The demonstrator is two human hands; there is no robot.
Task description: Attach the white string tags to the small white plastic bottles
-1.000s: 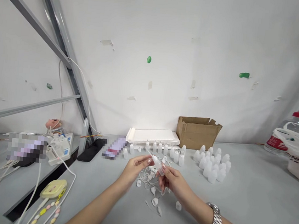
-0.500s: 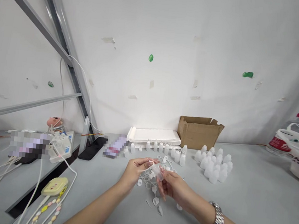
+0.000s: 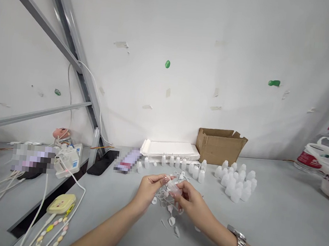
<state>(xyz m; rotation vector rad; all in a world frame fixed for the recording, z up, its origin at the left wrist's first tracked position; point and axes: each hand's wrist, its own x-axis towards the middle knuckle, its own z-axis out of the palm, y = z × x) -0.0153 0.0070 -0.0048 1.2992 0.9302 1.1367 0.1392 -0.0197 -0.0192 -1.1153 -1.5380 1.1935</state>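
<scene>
Both your hands meet over the grey table [image 3: 275, 213]: left hand [image 3: 149, 188] and right hand [image 3: 189, 200] each pinch one small clear bottle [image 3: 173, 187]. Loose white caps [image 3: 171, 220] lie at 6 o'clock below it; capped bottles [image 3: 237, 181] cluster at 2 o'clock.

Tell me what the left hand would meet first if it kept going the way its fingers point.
Probably the small clear bottle pinched in the right hand; the left hand points right at it, though depth is unclear.
</scene>
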